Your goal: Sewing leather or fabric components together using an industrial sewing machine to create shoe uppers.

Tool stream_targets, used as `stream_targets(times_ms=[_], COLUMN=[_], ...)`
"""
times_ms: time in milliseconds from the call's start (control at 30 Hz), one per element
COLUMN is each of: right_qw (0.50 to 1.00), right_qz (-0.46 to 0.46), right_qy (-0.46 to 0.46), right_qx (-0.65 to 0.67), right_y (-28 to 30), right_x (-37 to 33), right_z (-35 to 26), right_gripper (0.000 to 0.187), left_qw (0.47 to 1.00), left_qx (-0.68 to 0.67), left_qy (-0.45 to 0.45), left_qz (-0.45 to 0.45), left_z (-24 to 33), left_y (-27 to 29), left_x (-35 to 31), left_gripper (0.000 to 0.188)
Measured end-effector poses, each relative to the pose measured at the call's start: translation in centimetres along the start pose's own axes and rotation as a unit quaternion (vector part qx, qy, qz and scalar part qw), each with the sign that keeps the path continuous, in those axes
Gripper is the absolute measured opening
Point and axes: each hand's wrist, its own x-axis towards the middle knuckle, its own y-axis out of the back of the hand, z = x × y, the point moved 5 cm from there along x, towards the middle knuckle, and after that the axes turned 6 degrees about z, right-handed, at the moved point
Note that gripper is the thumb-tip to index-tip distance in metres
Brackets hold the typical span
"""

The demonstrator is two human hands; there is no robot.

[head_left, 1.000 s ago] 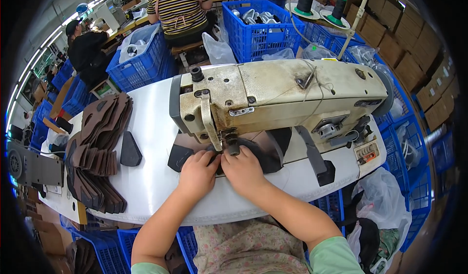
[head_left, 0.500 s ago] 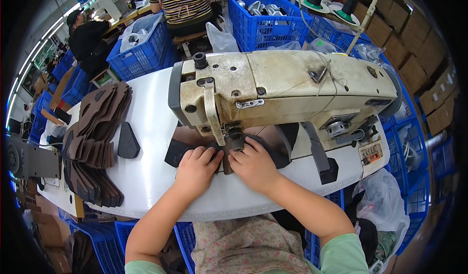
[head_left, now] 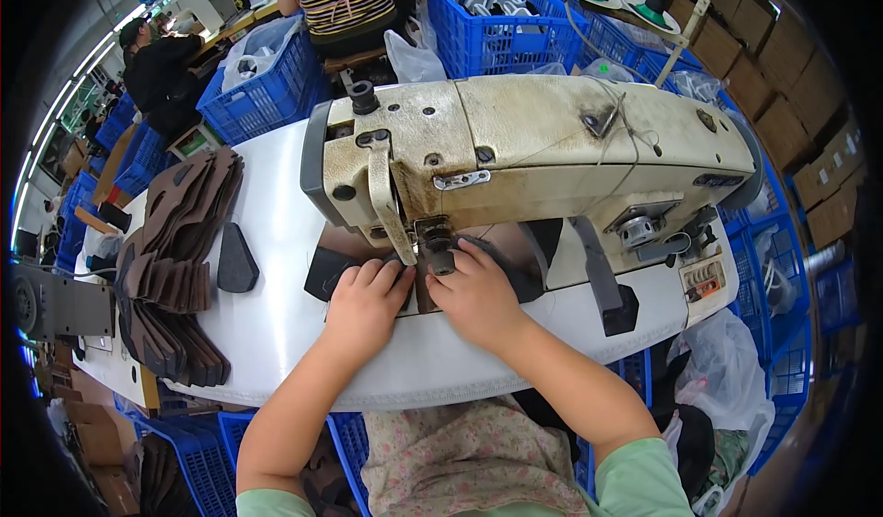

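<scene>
A dark brown and black sheet piece (head_left: 510,243), leather-like, lies under the needle area of a worn cream sewing machine (head_left: 552,154). My left hand (head_left: 366,304) presses on the piece's near left part, fingers bent and close together, thumb beside the presser area. Just right of the needle, my right hand (head_left: 478,298) holds the piece down, its fingers reaching past a dark round knob (head_left: 442,261). The needle tip and the stitching spot are hidden behind the machine head and my fingers.
Stacked brown cut pieces (head_left: 179,269) lie on the left of the white table (head_left: 276,351), with one loose black piece (head_left: 237,258) beside them. A grey-black strip (head_left: 602,278) lies at right. Blue crates (head_left: 501,34) surround the table; people sit beyond it.
The view has shifted slightly, so the machine appears a little higher and tilted. Both hands stay on the piece near the needle, with only slight movement.
</scene>
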Motion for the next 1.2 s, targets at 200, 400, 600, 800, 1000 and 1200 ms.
stream_targets(times_ms=[200, 400, 600, 800, 1000, 1200], right_qw=[1.000, 1.000, 1.000, 1.000, 1.000, 0.999], right_qz=[0.013, 0.004, 0.003, 0.003, 0.011, 0.010], right_qy=[-0.002, -0.015, -0.022, -0.021, -0.027, -0.027], right_qx=[-0.012, 0.002, 0.008, 0.004, 0.006, 0.015], right_y=[0.3, 0.0, 0.5, 0.5, 0.6, 1.0], right_x=[0.5, 0.1, 0.2, 0.2, 0.2, 0.1], right_z=[0.0, 0.1, -0.2, -0.2, -0.1, -0.2], right_gripper=[0.020, 0.017, 0.020, 0.021, 0.018, 0.014], left_qw=[0.999, 0.999, 0.998, 0.998, 0.998, 0.997], left_qx=[-0.042, -0.035, -0.057, -0.062, -0.058, -0.075], left_qy=[0.020, 0.008, 0.015, 0.020, 0.013, 0.010], left_qz=[0.022, 0.012, 0.016, 0.011, 0.010, 0.030], left_z=[-0.3, -0.3, -0.5, -0.5, -0.3, 0.1], left_y=[0.0, 0.0, 0.0, 0.0, -0.1, 0.1], left_x=[0.2, 0.2, 0.0, -0.1, 0.0, -0.3], left_gripper=[0.038, 0.043, 0.044, 0.046, 0.047, 0.047])
